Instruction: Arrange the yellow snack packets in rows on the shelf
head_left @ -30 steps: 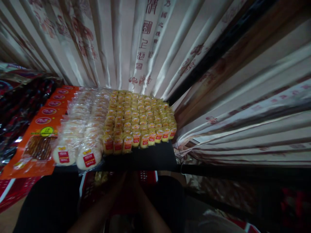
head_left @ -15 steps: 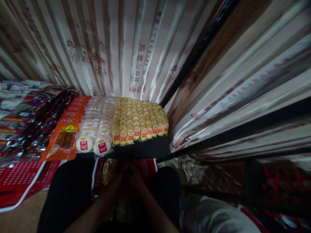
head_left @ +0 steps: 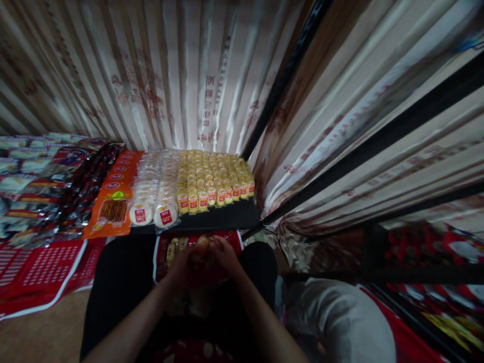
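Both my hands are together over a red basket (head_left: 239, 241) between my knees. Its rim is pale. My left hand (head_left: 184, 264) is closed around a small, rounded yellow-brown snack (head_left: 202, 244). From the other side, my right hand (head_left: 223, 251) has its fingers bent against the same snack. Dim light and blur hide the fingertips and any wrapper. Inside the basket, left of my hands, lie several pale yellow wrapped pieces (head_left: 173, 249). Just beyond the basket is a black shelf (head_left: 223, 217) bearing rows of small yellow packaged cakes (head_left: 214, 179).
Beside the cakes are two rows of round white packaged cakes (head_left: 165, 214), an orange snack bag (head_left: 109, 201) and dark foil packs (head_left: 81, 186). Another red basket (head_left: 71, 262) is at left. Curtains (head_left: 181, 75) and black poles (head_left: 287, 75) stand behind. A person's grey-clad leg (head_left: 340, 317) is at right.
My hands have risen from lower in the basket, and the yellow-brown snack now shows between them. The camera view has shifted slightly; more of the neighbouring person's leg shows.
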Motion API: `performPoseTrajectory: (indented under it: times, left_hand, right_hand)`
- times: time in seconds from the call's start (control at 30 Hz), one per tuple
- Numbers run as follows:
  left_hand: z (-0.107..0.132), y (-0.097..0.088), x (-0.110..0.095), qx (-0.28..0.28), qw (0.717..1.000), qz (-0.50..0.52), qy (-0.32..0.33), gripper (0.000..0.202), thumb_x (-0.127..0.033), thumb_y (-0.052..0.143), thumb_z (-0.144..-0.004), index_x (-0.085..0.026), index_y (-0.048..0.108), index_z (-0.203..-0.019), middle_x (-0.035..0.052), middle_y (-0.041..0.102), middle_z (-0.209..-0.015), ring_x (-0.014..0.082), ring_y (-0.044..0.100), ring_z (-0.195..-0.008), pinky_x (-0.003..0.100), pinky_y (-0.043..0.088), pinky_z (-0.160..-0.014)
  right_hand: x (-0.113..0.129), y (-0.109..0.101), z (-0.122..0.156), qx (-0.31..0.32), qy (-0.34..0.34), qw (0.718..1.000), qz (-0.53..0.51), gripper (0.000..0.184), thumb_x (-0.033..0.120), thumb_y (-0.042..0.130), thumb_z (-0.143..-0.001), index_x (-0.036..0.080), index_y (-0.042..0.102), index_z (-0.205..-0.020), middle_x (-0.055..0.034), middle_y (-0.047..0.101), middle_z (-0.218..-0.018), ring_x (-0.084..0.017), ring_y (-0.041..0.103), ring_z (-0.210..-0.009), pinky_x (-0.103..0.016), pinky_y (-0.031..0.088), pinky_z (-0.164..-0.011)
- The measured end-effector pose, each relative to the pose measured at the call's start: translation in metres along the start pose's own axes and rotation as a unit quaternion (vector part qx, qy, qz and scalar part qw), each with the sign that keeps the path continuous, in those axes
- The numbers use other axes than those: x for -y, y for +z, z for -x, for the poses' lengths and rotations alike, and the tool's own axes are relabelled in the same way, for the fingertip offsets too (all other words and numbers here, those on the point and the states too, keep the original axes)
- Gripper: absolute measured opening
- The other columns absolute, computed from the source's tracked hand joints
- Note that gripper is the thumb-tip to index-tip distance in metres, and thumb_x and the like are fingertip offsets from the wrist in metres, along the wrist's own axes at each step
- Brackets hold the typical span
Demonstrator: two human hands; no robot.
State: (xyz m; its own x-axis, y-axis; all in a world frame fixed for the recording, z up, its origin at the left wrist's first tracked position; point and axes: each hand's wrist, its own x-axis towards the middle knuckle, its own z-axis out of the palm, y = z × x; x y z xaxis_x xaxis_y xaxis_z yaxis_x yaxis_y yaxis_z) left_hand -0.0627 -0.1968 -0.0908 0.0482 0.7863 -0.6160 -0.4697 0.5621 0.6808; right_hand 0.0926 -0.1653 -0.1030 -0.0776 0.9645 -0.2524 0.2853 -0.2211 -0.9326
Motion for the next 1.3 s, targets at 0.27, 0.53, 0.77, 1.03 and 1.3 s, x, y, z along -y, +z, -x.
performPoseTrajectory:
  times: [0.27, 0.53, 0.77, 1.03, 1.3]
  left_hand:
    - [0.012, 0.02, -0.021, 0.073, 0.995, 0.026, 0.064, 0.028, -0.032, 0.064, -0.06, -0.017, 0.063, -0.085, 0.0024, 0.068, -0.08, 0.017, 0.062, -0.071, 0.026, 0.045, -0.061]
    - [0.005, 0.033, -0.019, 0.065, 0.993, 0.025, 0.092, 0.037, -0.038, 0.067, -0.064, -0.016, 0.06, -0.093, 0.0037, 0.07, -0.082, 0.02, 0.065, -0.078, 0.029, 0.048, -0.071]
    - [0.008, 0.054, -0.033, 0.046, 0.988, -0.029, 0.144, 0.047, -0.046, 0.066, -0.065, -0.017, 0.056, -0.101, 0.0073, 0.068, -0.094, 0.0213, 0.065, -0.083, 0.028, 0.05, -0.068]
    - [-0.017, 0.06, -0.038, -0.068, 0.936, -0.209, 0.274, 0.029, -0.027, 0.055, -0.072, -0.018, 0.058, -0.099, 0.0086, 0.061, -0.101, 0.0175, 0.061, -0.079, 0.03, 0.051, -0.07]
    - [-0.037, 0.073, -0.044, -0.034, 0.877, -0.293, 0.38, 0.037, -0.011, 0.042, -0.072, -0.018, 0.057, -0.105, 0.0091, 0.053, -0.121, 0.02, 0.051, -0.111, 0.036, 0.039, -0.099]
  right_hand:
    - [0.038, 0.006, 0.006, 0.088, -0.036, 0.988, -0.124, 0.032, 0.039, 0.061, -0.069, 0.019, 0.058, -0.093, -0.0043, 0.07, -0.087, -0.021, 0.066, -0.084, -0.033, 0.051, -0.077]
    - [0.046, -0.002, 0.004, 0.077, -0.078, 0.984, -0.14, 0.032, 0.029, 0.058, -0.07, 0.021, 0.055, -0.101, -0.0035, 0.068, -0.087, -0.018, 0.065, -0.077, -0.03, 0.051, -0.073]
    - [0.059, -0.01, -0.001, 0.025, -0.098, 0.991, -0.088, 0.027, 0.029, 0.056, -0.073, 0.023, 0.056, -0.099, -0.0019, 0.067, -0.086, -0.017, 0.064, -0.076, -0.029, 0.052, -0.069]
    - [0.07, -0.023, -0.046, -0.112, -0.127, 0.983, 0.07, 0.035, 0.025, 0.052, -0.075, 0.018, 0.057, -0.109, -0.0064, 0.061, -0.099, -0.017, 0.059, -0.086, -0.028, 0.049, -0.077]
    - [0.074, -0.011, -0.071, -0.15, -0.146, 0.974, 0.087, 0.037, 0.021, 0.047, -0.079, 0.018, 0.05, -0.116, -0.0085, 0.06, -0.103, -0.017, 0.059, -0.085, -0.027, 0.05, -0.075]
